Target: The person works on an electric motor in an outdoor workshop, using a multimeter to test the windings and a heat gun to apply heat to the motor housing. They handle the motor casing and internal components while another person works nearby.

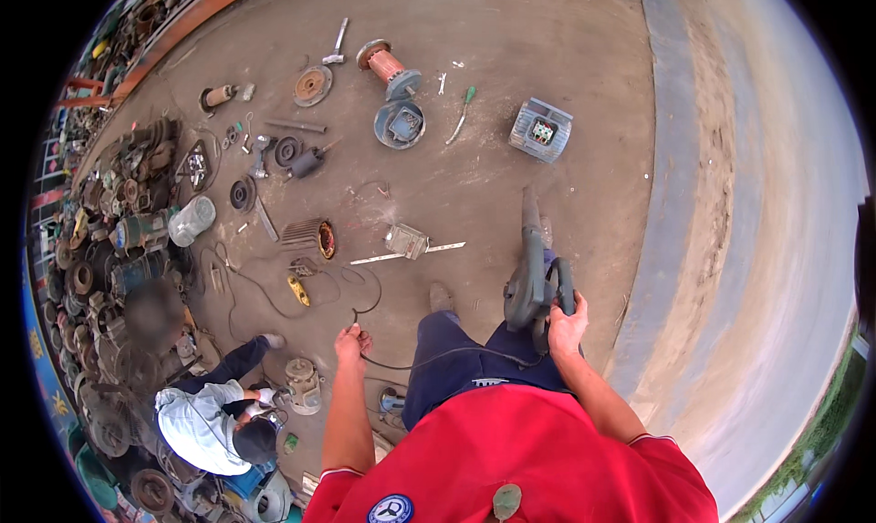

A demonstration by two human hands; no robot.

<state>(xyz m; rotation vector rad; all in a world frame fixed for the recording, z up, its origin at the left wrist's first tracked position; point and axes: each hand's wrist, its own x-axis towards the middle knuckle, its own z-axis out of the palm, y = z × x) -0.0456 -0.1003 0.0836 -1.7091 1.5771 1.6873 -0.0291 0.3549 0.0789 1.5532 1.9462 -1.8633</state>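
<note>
My right hand (pixel 567 328) is wrapped round the handle of a dark grey-green electric blower (pixel 525 290), held in front of my thighs. Its tapered nozzle points away from me over the ground. A black power cord (pixel 438 358) runs from the blower across my legs to my left hand (pixel 352 342), which pinches it with closed fingers. From there the cord loops up over the ground. Ahead of the left hand lies a small grey metal box (pixel 406 241) beside a white strip (pixel 447 246). The blower hides part of one of my feet.
A co-worker (pixel 205 423) crouches at the lower left by a cream motor (pixel 302 386). Scrap motor parts are heaped along the left. Further ahead lie a grey motor housing (pixel 540 130), a green-handled screwdriver (pixel 464 112), a rotor (pixel 387 67) and a hammer (pixel 338 44). Loose cables cross the ground.
</note>
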